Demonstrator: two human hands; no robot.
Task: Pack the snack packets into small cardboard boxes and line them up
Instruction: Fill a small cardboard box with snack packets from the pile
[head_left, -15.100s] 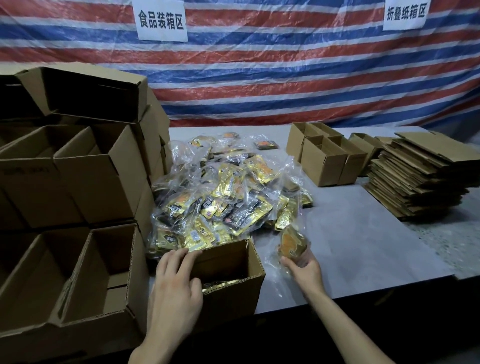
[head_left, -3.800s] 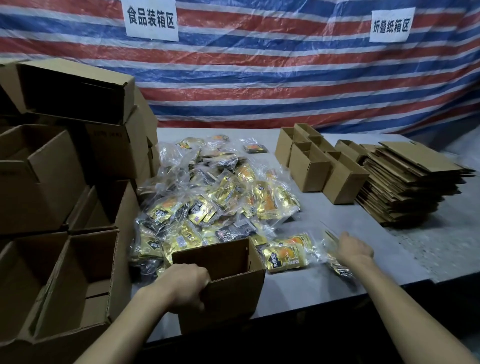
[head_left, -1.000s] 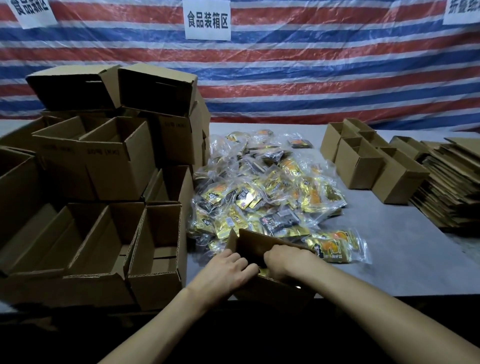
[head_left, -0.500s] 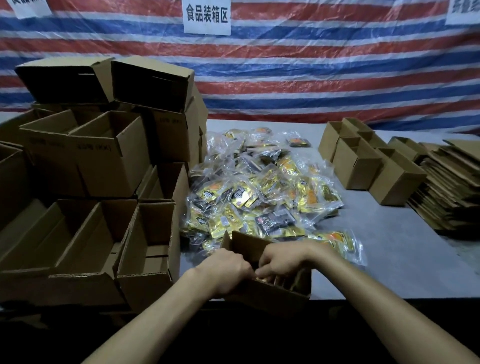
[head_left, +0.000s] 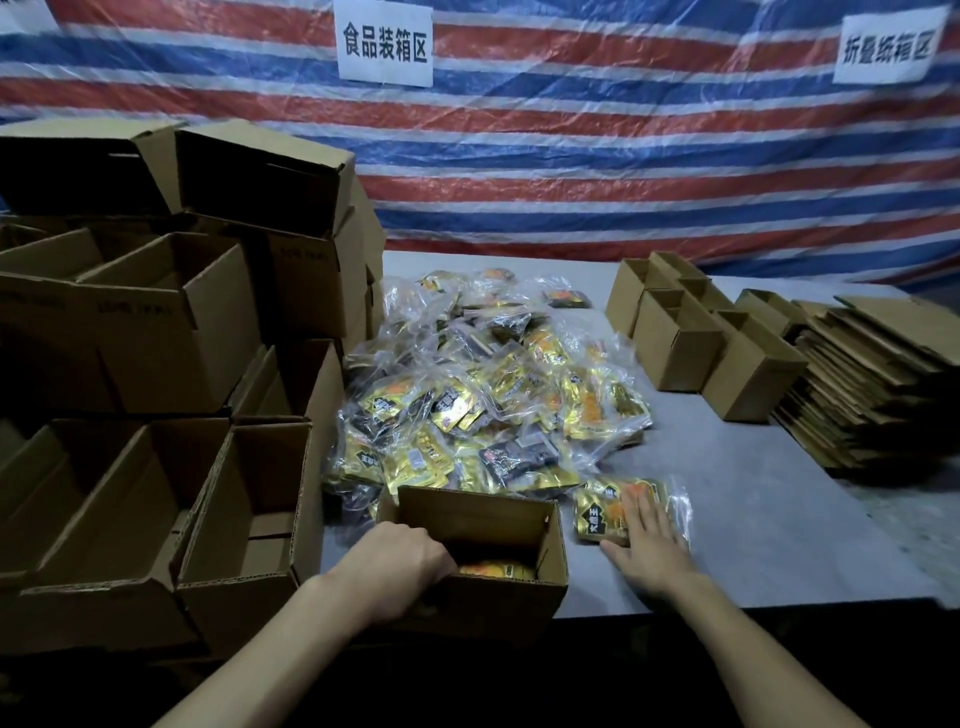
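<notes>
Right hand (head_left: 644, 545) flat, fingers straight, pressing loose snack packet (head_left: 597, 514) at 3 o'clock of small cardboard box (head_left: 467, 514). Packet long axis 9-to-3. Left hand (head_left: 395, 566) curled over box's near wall.

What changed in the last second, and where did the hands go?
The right hand came out of the small cardboard box and moved right. It now lies flat on a loose snack packet beside the box. The left hand still grips the box's near rim, and the packet pile is unchanged.
</notes>
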